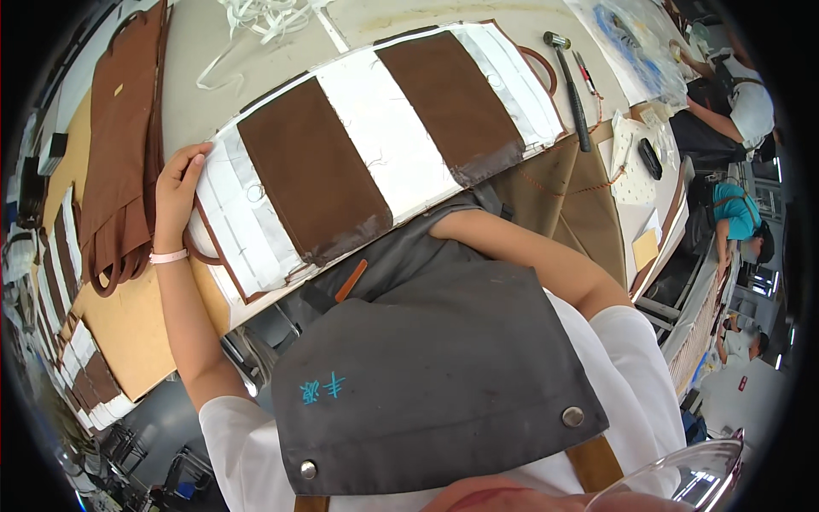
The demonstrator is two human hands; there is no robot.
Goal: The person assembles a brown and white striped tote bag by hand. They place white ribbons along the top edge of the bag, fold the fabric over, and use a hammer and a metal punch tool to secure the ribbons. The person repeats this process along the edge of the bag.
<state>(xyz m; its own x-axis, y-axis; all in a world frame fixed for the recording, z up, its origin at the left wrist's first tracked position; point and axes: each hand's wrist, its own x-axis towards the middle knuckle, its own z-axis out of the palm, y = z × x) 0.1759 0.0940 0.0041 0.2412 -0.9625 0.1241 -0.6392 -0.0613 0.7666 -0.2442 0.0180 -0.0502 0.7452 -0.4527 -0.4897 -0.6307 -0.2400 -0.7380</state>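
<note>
One hidden: right hand, can't tell fingers | left hand (179,173) at panel (368,115), fingers unclear

Across the pale greyish-beige table (192,94), the opened bag piece (373,115) is banded: white lining set with two dark chocolate panels (316,162), each smudged grey at its lower end; its edging and loop handles (549,65) are reddish brown. Along the table's left edge, the stacked bags (128,154) are a plain, redder brown with one small golden tag (119,90), beside a honey-tan board (128,337). The ribbon (269,17) at the far edge is white. Toward the right edge lie a black-handled hammer (572,96) and a yellow slip (646,249). The apron (444,367) is charcoal with turquoise lettering (322,388).
</note>
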